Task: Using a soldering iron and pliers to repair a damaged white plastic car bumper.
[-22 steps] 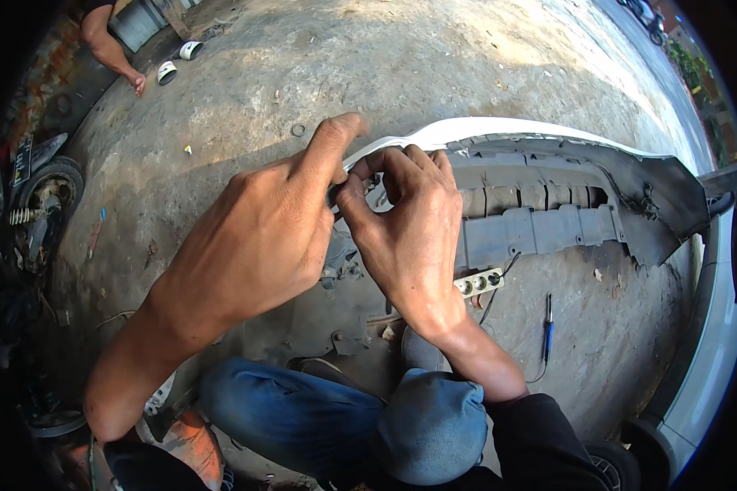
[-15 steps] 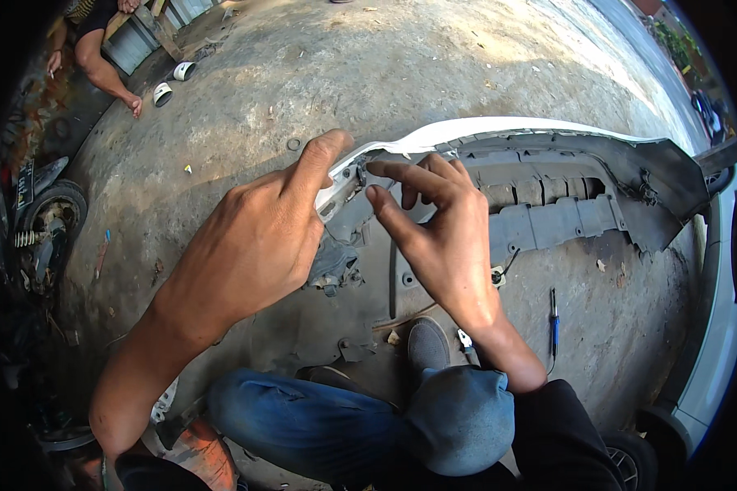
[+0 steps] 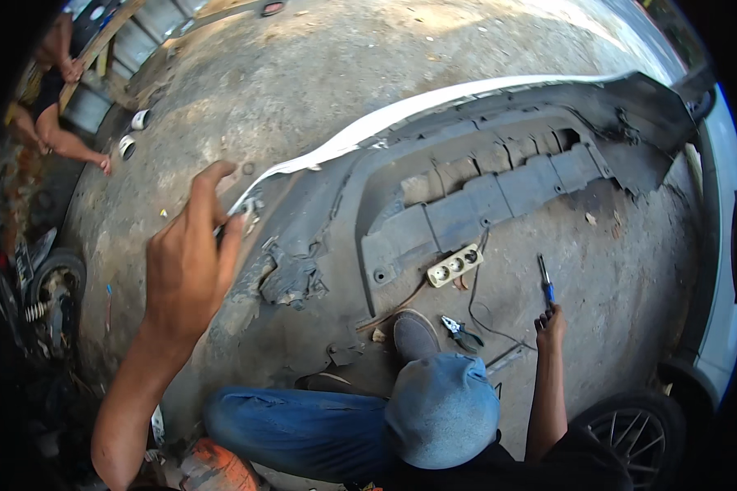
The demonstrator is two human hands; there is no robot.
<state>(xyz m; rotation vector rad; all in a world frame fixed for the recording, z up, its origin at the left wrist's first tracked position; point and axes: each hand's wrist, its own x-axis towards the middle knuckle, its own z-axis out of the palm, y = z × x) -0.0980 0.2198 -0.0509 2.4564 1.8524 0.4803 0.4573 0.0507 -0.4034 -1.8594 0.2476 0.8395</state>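
Note:
My left hand (image 3: 187,274) grips the bent front edge of a large bumper (image 3: 401,113), white outside and dark inside, with its index finger raised. At lower right my right hand (image 3: 552,326) holds a soldering iron (image 3: 549,288) by its blue handle, tip pointing away from me. A beige power strip (image 3: 454,265) with cables lies beside the bumper's grey lower panel (image 3: 491,196). Pliers (image 3: 458,331) rest on the ground near my grey shoe (image 3: 416,335).
Another person's bare leg (image 3: 74,146) and hands show at upper left beside white cups (image 3: 139,120). A motorbike wheel (image 3: 57,299) stands at left. At right are a pale car body (image 3: 721,245) and a spoked wheel (image 3: 626,434). Concrete ground (image 3: 270,82) surrounds the bumper.
My right hand left the bumper edge, moved down-right and took hold of the soldering iron. My left hand stays at the edge, lower and further left in view as the camera turned.

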